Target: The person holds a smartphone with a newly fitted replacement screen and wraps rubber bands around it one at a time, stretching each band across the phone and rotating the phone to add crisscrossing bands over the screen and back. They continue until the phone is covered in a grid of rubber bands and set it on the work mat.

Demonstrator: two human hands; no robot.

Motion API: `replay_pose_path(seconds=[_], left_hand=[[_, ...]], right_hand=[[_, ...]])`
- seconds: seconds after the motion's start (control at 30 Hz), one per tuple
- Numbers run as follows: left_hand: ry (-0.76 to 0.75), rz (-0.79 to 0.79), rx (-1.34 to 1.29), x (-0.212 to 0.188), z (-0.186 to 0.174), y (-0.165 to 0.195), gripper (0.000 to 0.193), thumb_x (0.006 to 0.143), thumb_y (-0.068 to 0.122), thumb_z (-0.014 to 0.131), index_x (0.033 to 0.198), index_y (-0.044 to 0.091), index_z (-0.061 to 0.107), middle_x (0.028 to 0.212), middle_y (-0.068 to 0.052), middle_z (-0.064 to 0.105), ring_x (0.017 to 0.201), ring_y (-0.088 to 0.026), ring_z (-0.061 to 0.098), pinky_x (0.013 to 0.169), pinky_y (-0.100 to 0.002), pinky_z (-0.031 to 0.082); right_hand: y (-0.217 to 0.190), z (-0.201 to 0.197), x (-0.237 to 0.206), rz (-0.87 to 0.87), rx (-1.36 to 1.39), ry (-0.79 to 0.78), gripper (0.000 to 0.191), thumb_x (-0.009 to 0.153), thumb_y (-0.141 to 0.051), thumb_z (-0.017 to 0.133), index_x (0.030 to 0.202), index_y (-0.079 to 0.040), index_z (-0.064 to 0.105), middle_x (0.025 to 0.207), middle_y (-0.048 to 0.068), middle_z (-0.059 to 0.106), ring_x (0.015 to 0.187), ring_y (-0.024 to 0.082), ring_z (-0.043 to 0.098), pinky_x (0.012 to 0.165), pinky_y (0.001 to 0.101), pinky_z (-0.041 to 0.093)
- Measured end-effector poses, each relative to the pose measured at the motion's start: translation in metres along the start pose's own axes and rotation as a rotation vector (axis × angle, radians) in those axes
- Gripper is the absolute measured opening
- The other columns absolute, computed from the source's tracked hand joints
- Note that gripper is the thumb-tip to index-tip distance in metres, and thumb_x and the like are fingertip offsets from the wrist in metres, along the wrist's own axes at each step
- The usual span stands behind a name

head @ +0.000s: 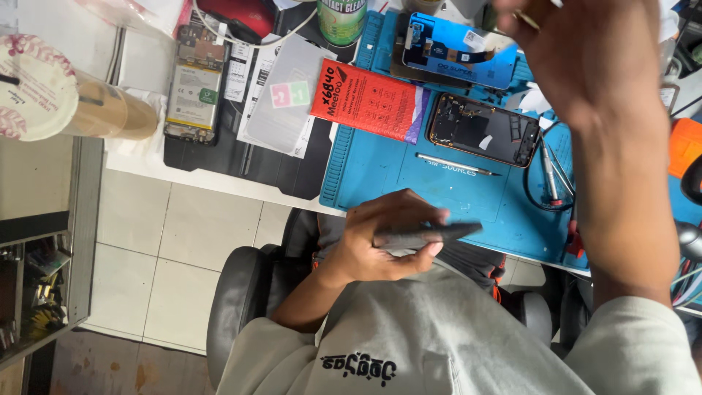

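Far left, a lidded paper cup [44, 91] lies tipped on its side at the desk [212, 179] edge; beside it an opened phone with exposed battery [192, 84] on a dark mat [241, 157], then a screen protector sheet [281, 99] and a red packet [365, 99]. On the blue work mat [380, 172]: a slim metal tool [457, 164] and a back-off phone frame [482, 129]. Left hand [376, 245] holds a dark flat phone part [428, 235] over the lap, off the desk, grip closed on its near end, far end unsupported. Right hand [585, 55] is raised and blurred; something small and yellowish sits at the fingertips [526, 18], grip state cannot be told. Risks, as judged: the part could slip from that one-ended hold to the floor; the tipped cup could leak toward the open phone.
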State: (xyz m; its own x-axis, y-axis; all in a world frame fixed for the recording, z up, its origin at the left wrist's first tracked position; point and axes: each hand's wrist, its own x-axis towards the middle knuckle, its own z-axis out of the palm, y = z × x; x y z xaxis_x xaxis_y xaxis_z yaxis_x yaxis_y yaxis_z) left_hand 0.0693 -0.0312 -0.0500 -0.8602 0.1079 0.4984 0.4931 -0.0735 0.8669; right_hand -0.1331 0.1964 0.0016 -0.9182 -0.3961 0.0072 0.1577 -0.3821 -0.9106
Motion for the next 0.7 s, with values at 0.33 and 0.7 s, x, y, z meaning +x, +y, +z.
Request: replay_pose_path(seconds=[0.33, 0.7], left_hand=[[-0.112, 0.323, 0.068, 0.015, -0.010, -0.008, 0.056, 0.078, 0.035, 0.094, 0.117, 0.002, 0.071, 0.112, -0.007, 0.068, 0.093, -0.023, 0.074, 0.078, -0.033, 0.062], [-0.166, 0.304, 0.082, 0.019, -0.008, 0.001, 0.055, 0.084, 0.036, 0.093, 0.124, 0.007, 0.068, 0.114, -0.004, 0.066, 0.099, -0.020, 0.072, 0.083, -0.032, 0.063]], right_hand=[[-0.027, 0.067, -0.138, -0.425, -0.550, -0.163, 0.083, 0.088, 0.002, 0.070, 0.156, -0.008, 0.023, 0.094, 0.023, 0.072, 0.074, 0.034, 0.078, 0.062, 0.0428, 0.066], [-0.049, 0.065, -0.132, -0.529, -0.801, -0.682, 0.074, 0.083, -0.005, 0.082, 0.144, -0.002, 0.039, 0.095, 0.024, 0.075, 0.078, 0.026, 0.078, 0.056, 0.0312, 0.063]])
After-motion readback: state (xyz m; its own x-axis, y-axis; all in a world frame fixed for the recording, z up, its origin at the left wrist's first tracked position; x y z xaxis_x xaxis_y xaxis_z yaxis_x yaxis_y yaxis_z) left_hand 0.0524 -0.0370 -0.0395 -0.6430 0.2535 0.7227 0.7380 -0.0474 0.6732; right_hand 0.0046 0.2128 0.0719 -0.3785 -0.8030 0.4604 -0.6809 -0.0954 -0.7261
